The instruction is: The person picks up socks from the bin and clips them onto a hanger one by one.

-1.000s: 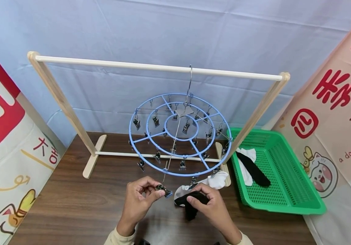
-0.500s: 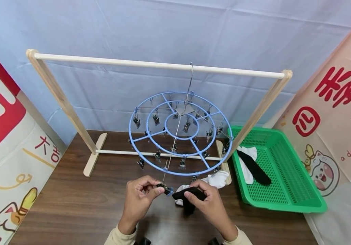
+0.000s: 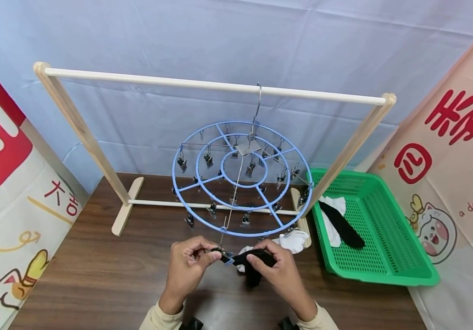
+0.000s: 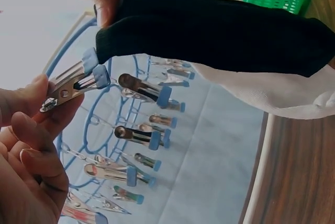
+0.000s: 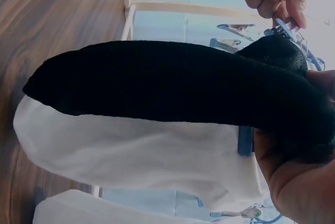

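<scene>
My left hand (image 3: 188, 268) pinches a metal clip (image 4: 73, 85) with blue tips, which hangs from the front of the blue round hanger (image 3: 257, 235). In the left wrist view its two tips stand apart. My right hand (image 3: 283, 270) pinches a black sock (image 4: 209, 33) near its cuff, and the rest droops below the fingers. The cuff's edge lies right at the clip's tips; whether it is between them I cannot tell. Behind the black sock are white socks (image 5: 136, 150), hanging at the hanger's front right and partly hidden by my right hand.
The hanger hooks onto the top rail (image 3: 158, 81) of a wooden rack. Several other clips (image 3: 246, 220) dangle around its rings. At the right, a green basket (image 3: 385, 277) holds a black sock (image 3: 343, 228) and white cloth (image 3: 331, 233), close to the rack's right post (image 3: 349, 156).
My right hand has brought the black sock left, up to the clip in my left hand. The left hand has stayed nearly in place, and the clip's tips have spread.
</scene>
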`<action>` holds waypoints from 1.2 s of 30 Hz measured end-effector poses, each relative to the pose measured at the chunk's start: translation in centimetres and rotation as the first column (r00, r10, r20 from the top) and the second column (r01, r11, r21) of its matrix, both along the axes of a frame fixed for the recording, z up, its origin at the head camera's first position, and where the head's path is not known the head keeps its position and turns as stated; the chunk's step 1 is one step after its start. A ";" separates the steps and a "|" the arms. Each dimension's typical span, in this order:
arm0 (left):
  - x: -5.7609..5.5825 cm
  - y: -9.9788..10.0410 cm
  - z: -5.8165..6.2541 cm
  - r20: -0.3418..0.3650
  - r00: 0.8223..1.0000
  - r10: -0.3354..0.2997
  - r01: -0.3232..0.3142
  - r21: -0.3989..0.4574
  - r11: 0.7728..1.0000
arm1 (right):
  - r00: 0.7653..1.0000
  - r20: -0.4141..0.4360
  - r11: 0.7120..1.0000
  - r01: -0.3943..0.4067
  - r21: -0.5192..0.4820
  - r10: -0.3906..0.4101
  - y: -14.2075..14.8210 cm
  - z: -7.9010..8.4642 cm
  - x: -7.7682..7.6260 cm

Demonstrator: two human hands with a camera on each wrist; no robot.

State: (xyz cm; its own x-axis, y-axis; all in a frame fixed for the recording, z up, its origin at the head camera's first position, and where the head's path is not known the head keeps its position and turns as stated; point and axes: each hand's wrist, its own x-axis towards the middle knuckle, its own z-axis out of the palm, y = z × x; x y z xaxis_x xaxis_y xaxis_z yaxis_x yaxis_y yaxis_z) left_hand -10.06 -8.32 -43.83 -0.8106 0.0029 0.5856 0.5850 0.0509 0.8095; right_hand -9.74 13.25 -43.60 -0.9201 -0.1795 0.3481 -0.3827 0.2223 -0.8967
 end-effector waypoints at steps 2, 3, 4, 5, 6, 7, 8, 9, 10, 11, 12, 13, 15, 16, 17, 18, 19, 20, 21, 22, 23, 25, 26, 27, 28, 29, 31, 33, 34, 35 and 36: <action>0.0 0.1 0.0 -0.003 1.000 -0.002 0.002 -0.007 1.000 | 1.000 -0.002 1.000 -0.011 -0.014 0.011 -0.1 0.0 0.0; 0.0 0.1 0.0 -0.009 1.000 -0.004 0.004 -0.007 1.000 | 1.000 -0.007 1.000 -0.018 -0.017 0.018 -0.2 0.0 0.0; -0.1 0.1 0.0 -0.011 1.000 -0.007 0.007 -0.006 1.000 | 1.000 -0.012 0.999 -0.028 -0.019 0.027 -0.3 0.0 -0.1; -0.1 0.1 0.0 -0.008 1.000 -0.011 0.011 -0.004 1.000 | 0.999 -0.016 0.999 -0.038 -0.021 0.038 -0.4 -0.1 -0.1; -0.1 0.2 -0.1 -0.002 1.000 -0.014 0.014 -0.003 1.000 | 0.999 -0.013 0.999 -0.046 -0.021 0.045 -0.5 0.0 -0.1; -0.1 0.1 -0.2 0.003 1.000 -0.020 0.020 -0.001 1.000 | 0.999 -0.011 0.998 -0.051 -0.021 0.051 -0.6 0.0 -0.1; -0.2 0.1 -0.2 0.007 1.000 -0.025 0.025 0.001 1.000 | 0.998 -0.007 0.998 -0.057 -0.017 0.057 -0.7 0.0 -0.1; -0.2 0.1 -0.3 0.010 1.000 -0.028 0.028 -0.001 1.000 | 0.998 -0.005 0.998 -0.061 -0.008 0.061 -0.8 0.0 -0.1; -0.2 0.0 -0.3 0.013 0.999 -0.032 0.032 -0.003 0.999 | 0.998 0.000 0.998 -0.062 -0.001 0.062 -0.9 0.1 -0.1; -0.2 0.0 -0.3 0.015 0.999 -0.034 0.034 -0.005 0.999 | 0.998 0.007 0.998 -0.061 0.008 0.061 -0.9 0.1 -0.1; -0.2 0.0 -0.3 0.016 0.999 -0.036 0.036 -0.008 0.999 | 0.998 0.013 0.998 -0.058 0.018 0.058 -1.0 0.1 -0.2; -0.2 0.0 -0.3 0.016 0.999 -0.036 0.037 -0.011 0.999 | 0.998 0.016 0.998 -0.055 0.028 0.055 -1.1 0.1 -0.2; -0.2 0.0 -0.3 0.018 0.999 -0.035 0.035 -0.020 0.999 | 0.999 0.018 0.998 -0.050 0.045 0.049 -1.2 0.0 -0.2; -0.2 0.0 -0.2 0.018 0.999 -0.036 0.036 -0.023 0.999 | 0.999 0.020 0.998 -0.049 0.049 0.048 -1.2 0.0 -0.2; -0.2 0.0 -0.2 0.019 0.999 -0.035 0.036 -0.026 0.999 | 0.999 0.021 0.998 -0.048 0.051 0.047 -1.3 -0.1 -0.2; -0.1 0.0 -0.2 0.018 0.999 -0.035 0.035 -0.030 0.999 | 0.999 0.018 0.997 -0.047 0.054 0.046 -1.3 -0.1 -0.2; -0.1 0.0 -0.1 0.019 0.999 -0.033 0.034 -0.033 0.999 | 0.999 0.016 0.997 -0.048 0.054 0.047 -1.4 -0.2 -0.2; -0.1 -0.1 -0.1 0.017 0.999 -0.032 0.032 -0.036 0.999 | 0.999 0.012 0.997 -0.048 0.053 0.048 -1.4 -0.2 -0.2; -0.1 -0.1 -0.1 0.015 0.999 -0.032 0.032 -0.036 0.999 | 0.999 0.007 0.997 -0.050 0.051 0.049 -1.5 -0.3 -0.2; -0.1 -0.1 -0.1 0.013 0.999 -0.030 0.031 -0.036 0.999 | 0.999 0.003 0.997 -0.050 0.051 0.050 -1.5 -0.4 -0.2; -0.1 -0.1 -0.1 0.010 1.000 -0.028 0.028 -0.034 0.999 | 0.999 -0.005 0.997 -0.048 0.057 0.049 -1.5 -0.4 -0.2; -0.2 -0.1 -0.1 0.008 1.000 -0.024 0.024 -0.030 0.999 | 0.999 -0.018 0.996 -0.041 0.078 0.042 -1.6 -0.5 -0.3; -0.2 -0.1 -0.1 0.008 1.000 -0.021 0.021 -0.029 0.999 | 0.999 -0.026 0.995 -0.041 0.088 0.043 -1.5 -0.5 -0.3; -0.2 -0.1 -0.1 0.009 1.000 -0.020 0.020 -0.027 0.999 | 0.998 -0.033 0.994 -0.042 0.098 0.045 -1.5 -0.5 -0.4; -0.2 -0.1 -0.1 0.012 1.000 -0.016 0.016 -0.029 0.999 | 0.998 -0.037 0.993 -0.041 0.112 0.045 -1.5 -0.6 -0.4; -0.2 -0.1 -0.1 0.015 1.000 -0.013 0.014 -0.030 0.999 | 0.998 -0.043 0.991 -0.042 0.128 0.048 -1.5 -0.6 -0.4; -0.1 -0.1 0.0 0.024 1.000 -0.008 0.009 -0.034 0.999 | 0.997 -0.041 0.988 -0.056 0.144 0.063 -1.5 -0.7 -0.4; -0.1 -0.1 0.1 0.036 0.999 -0.003 0.004 -0.037 0.999 | 0.996 -0.033 0.986 -0.071 0.153 0.077 -1.5 -0.7 -0.4; -0.1 -0.1 0.2 0.045 0.999 0.002 0.000 -0.038 0.999 | 0.997 -0.027 0.985 -0.073 0.158 0.078 -1.5 -0.7 -0.4; -0.1 -0.1 0.3 0.052 0.999 0.004 -0.002 -0.036 0.999 | 0.997 -0.025 0.984 -0.074 0.163 0.080 -1.6 -0.7 -0.4; -0.1 0.0 0.4 0.057 0.998 0.008 -0.006 -0.036 0.999 | 0.997 -0.026 0.983 -0.074 0.166 0.079 -1.6 -0.7 -0.4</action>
